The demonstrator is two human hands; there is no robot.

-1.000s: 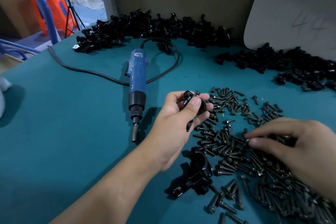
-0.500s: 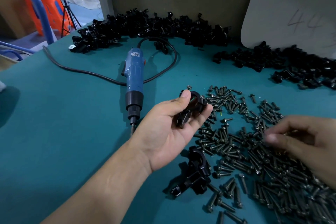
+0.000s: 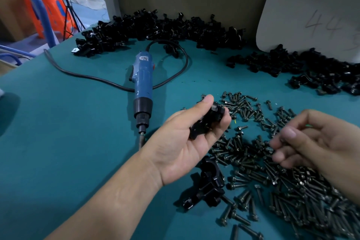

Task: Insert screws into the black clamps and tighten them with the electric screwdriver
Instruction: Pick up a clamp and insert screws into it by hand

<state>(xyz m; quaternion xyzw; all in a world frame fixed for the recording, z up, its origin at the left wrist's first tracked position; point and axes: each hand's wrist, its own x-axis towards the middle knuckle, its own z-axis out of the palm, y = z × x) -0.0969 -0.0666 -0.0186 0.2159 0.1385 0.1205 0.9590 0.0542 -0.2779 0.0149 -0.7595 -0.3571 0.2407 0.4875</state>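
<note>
The left hand (image 3: 185, 144) grips a glossy black clamp (image 3: 206, 121); the right hand (image 3: 319, 142) hovers over screws (image 3: 240, 152), grasp unclear.

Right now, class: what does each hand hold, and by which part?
The left hand grips a black clamp round its upper end. The right hand hovers over the screws; whether it pinches one cannot be told.

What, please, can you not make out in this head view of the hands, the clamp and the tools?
All in the head view:
- Whether the right hand holds anything: its fingertips are motion-blurred.
- Screw hole of the black clamp: covered by the left hand, thumb and fingers.
- Bit tip of the electric screwdriver: behind the left wrist.
- Writing on the grey board: cut off by the right edge.
</note>
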